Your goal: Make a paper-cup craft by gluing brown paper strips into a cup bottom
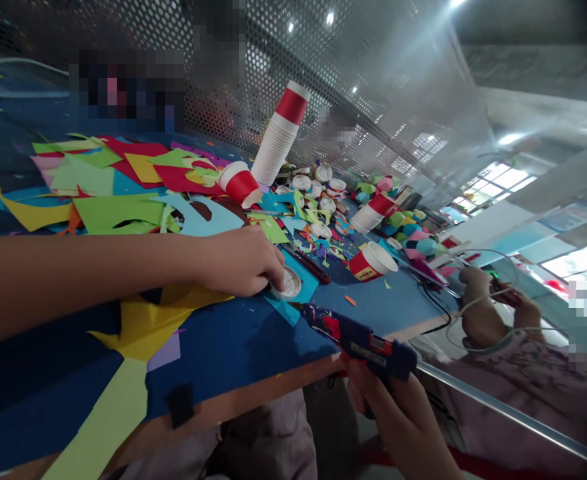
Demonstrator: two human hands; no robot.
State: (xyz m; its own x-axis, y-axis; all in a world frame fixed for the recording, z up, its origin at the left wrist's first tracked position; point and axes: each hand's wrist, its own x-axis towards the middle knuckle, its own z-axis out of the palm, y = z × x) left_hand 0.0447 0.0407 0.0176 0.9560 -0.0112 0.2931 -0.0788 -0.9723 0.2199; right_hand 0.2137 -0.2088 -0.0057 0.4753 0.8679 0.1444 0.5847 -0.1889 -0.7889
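Observation:
My right hand (393,403) grips a dark blue hot glue gun (363,343) by its handle, and a long clear glue stick (503,403) sticks out of the back. The gun's nozzle rests close to a shallow white round disc (288,283), which looks like a paper cup's bottom. My left hand (246,263) holds that disc by its left edge with curled fingers. Under the disc lies a piece of bright blue paper (307,283). A dark red pen-like tool (309,265) lies just behind it. Yellow paper (161,317) spreads beneath my left forearm.
Coloured paper scraps (118,213) cover the table's (213,370) far left. A tall stack of paper cups (279,137) leans behind, with a red cup (241,183) beside it. Another cup (373,261) stands right. A co-worker's hands (498,303) are at far right.

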